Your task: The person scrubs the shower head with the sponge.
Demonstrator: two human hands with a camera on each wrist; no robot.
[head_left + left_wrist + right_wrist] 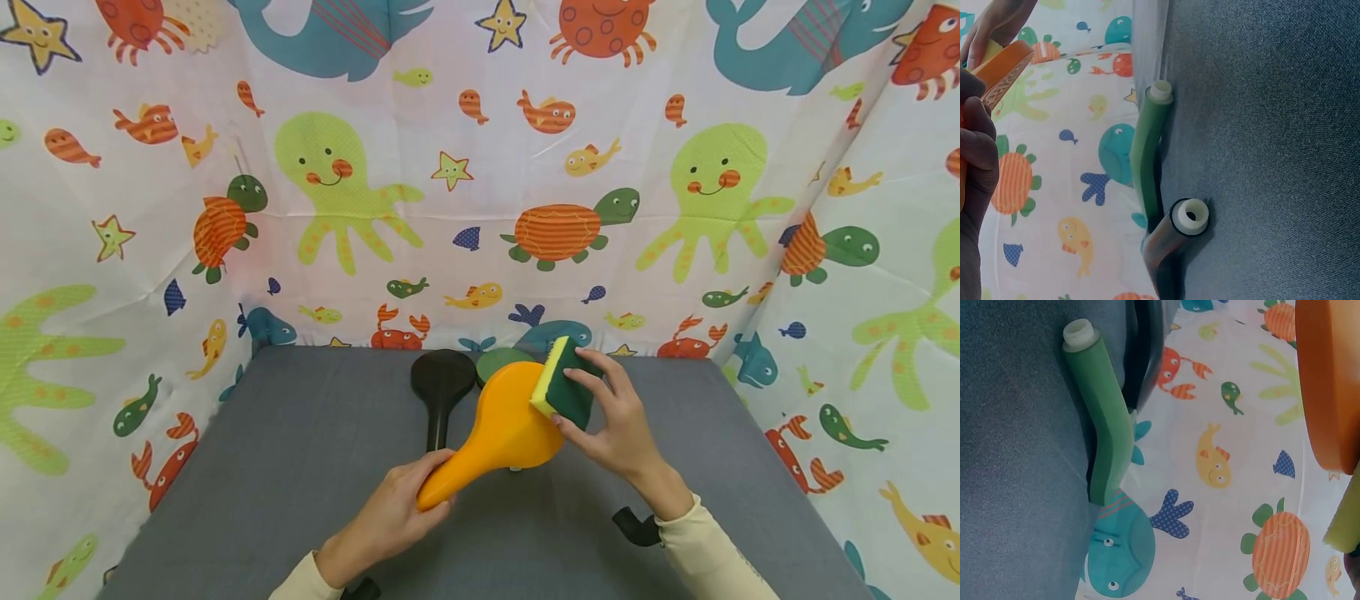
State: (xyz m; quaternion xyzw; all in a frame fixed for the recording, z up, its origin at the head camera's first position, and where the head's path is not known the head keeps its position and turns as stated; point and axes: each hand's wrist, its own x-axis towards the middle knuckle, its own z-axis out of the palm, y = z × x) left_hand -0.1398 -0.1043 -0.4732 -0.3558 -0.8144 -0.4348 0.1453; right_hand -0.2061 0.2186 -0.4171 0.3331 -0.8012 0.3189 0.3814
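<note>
My left hand (pixel 397 507) grips an orange shower head (pixel 517 417) by its handle, holding it raised above the grey table with its smooth back upward. My right hand (pixel 618 425) pinches a yellow and dark green scouring sponge (pixel 572 385) between thumb and fingers. The sponge's yellow side touches the right edge of the orange head. In the left wrist view a patterned underside of the orange head (pixel 1007 78) shows in part. The right wrist view has only the edges of the orange head (pixel 1329 387) and sponge (pixel 1346 519).
A black shower head (pixel 442 383) and a green shower head (pixel 1107 419) lie side by side at the back of the grey table (pixel 315 442). White connectors end their handles. A curtain with sea animals (pixel 450 225) hangs around the table's back and sides.
</note>
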